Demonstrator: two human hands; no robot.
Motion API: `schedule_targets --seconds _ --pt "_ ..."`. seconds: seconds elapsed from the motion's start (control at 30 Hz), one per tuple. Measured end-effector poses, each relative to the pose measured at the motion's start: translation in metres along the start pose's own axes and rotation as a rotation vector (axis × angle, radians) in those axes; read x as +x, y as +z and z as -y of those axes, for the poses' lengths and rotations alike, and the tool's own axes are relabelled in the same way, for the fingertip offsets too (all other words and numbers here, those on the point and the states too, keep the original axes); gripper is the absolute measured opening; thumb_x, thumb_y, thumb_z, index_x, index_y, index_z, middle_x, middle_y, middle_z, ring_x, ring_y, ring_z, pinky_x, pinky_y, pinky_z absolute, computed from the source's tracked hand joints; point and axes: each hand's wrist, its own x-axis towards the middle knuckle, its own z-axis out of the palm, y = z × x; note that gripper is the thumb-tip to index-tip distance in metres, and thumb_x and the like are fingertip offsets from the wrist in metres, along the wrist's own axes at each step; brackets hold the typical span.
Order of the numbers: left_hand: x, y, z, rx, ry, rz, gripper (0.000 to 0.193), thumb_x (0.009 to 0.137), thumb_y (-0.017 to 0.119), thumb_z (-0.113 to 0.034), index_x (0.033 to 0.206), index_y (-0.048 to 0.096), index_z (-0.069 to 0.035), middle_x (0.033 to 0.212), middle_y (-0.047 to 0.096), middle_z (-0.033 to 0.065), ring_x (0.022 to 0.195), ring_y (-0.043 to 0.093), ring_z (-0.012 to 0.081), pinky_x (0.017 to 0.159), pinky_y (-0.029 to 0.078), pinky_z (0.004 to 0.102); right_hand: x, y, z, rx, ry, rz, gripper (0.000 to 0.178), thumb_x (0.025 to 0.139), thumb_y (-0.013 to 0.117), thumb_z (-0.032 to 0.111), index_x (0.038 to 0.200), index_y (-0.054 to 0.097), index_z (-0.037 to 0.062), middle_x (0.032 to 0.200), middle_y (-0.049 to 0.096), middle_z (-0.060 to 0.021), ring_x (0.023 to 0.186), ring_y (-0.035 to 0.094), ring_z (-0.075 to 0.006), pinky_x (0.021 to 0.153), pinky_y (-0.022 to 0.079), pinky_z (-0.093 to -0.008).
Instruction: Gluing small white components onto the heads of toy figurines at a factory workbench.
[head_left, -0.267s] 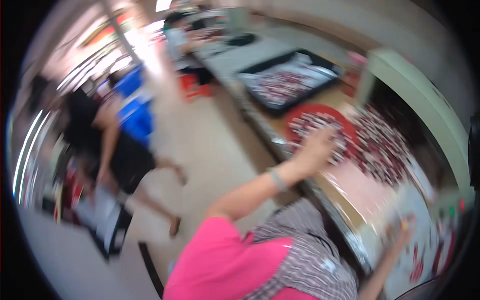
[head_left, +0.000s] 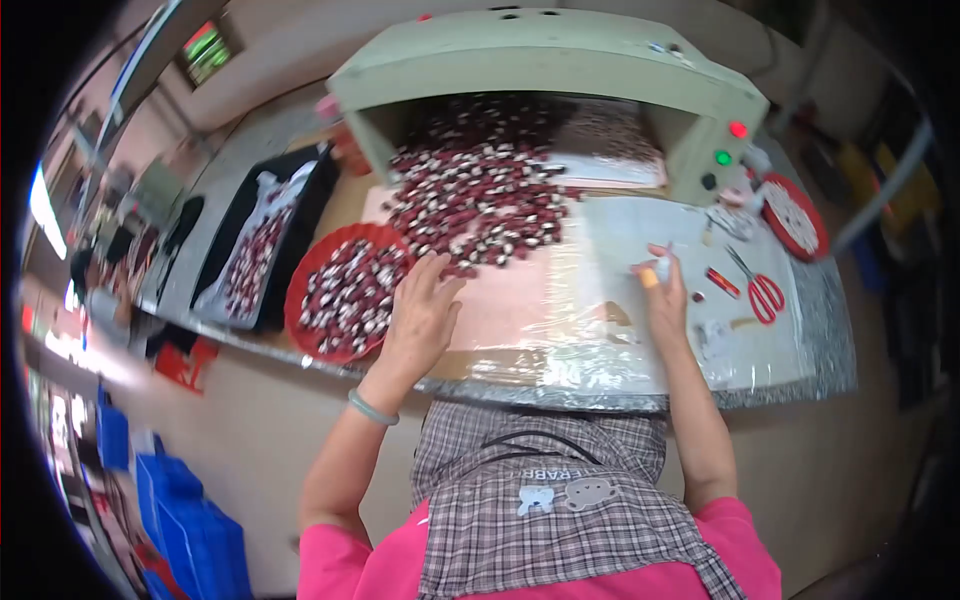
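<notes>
My left hand (head_left: 422,312) lies flat and open on the plastic-covered table (head_left: 600,350), fingers spread, palm down, gripping nothing. Its fingertips reach the near edge of the heap of small dark red and white pieces (head_left: 480,200) that spreads across the pink sheet (head_left: 500,300) and runs back under the pale green machine housing (head_left: 560,60) at the far side. Just left of that hand sits a round red tray (head_left: 310,270), loaded with the same pieces; it is beside my hand, not touching it as far as I can tell. Farther left a black tray (head_left: 225,240) holds more of them on a white liner.

My right hand (head_left: 662,292) is well apart to the right, fingers curled over the clear film, pinching something small and pale at the fingertips; I cannot tell what it is. Red-handled scissors (head_left: 760,288) lie to the right of it, and another red tray (head_left: 795,215) stands at the far right by the machine's red and green lights.
</notes>
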Motion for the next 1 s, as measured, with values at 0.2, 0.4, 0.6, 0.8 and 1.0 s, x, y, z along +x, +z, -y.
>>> schedule_targets --seconds 0.2,0.4,0.6,0.8,1.0 --pt "0.083 0.078 -0.025 -0.129 0.188 0.127 0.031 0.077 0.068 -0.006 0.107 0.06 -0.002 0.126 0.049 0.0165 0.121 0.046 0.0359 0.098 0.04 0.0455 -0.002 -0.021 0.008 -0.102 -0.047 -0.064 0.035 0.086 0.057 0.001 0.12 0.058 0.0036 0.1 0.058 -0.0064 0.098 0.057 -0.0154 0.088 0.044 -0.0273" --pt "0.164 0.166 -0.04 -0.046 0.388 0.12 0.035 0.084 0.062 -0.014 0.117 0.056 -0.004 0.132 0.047 0.0127 0.128 0.041 0.0317 0.1 0.037 0.045 0.002 -0.025 -0.001 -0.125 0.038 -0.091 0.04 0.086 0.059 0.002 0.125 0.056 0.0041 0.112 0.061 -0.0085 0.099 0.06 -0.0158 0.091 0.044 -0.0278" --pt "0.194 0.21 -0.016 0.123 0.397 0.172 0.024 0.084 0.052 -0.012 0.105 0.062 -0.006 0.11 0.059 0.0095 0.11 0.053 0.0257 0.092 0.041 0.0413 0.005 -0.022 -0.001 -0.083 0.157 -0.081 0.036 0.09 0.058 0.008 0.125 0.054 0.0029 0.115 0.065 -0.0093 0.099 0.061 -0.0143 0.091 0.045 -0.0285" --pt "0.187 0.188 0.011 0.223 0.365 0.073 0.006 0.077 0.053 -0.008 0.078 0.059 -0.007 0.088 0.059 0.0089 0.088 0.057 0.0252 0.084 0.042 0.0395 0.009 -0.024 0.011 -0.14 0.135 -0.142 0.026 0.093 0.055 0.015 0.116 0.054 0.003 0.1 0.068 -0.0096 0.093 0.063 -0.0201 0.085 0.047 -0.0315" --pt "0.222 0.179 -0.006 0.006 0.304 0.12 0.019 0.079 0.063 -0.015 0.093 0.064 -0.003 0.103 0.058 0.0136 0.101 0.054 0.029 0.084 0.044 0.0394 0.008 -0.028 0.006 -0.141 0.117 -0.115 0.026 0.092 0.055 0.013 0.116 0.052 0.003 0.1 0.068 -0.0115 0.094 0.064 -0.0224 0.085 0.048 -0.0326"
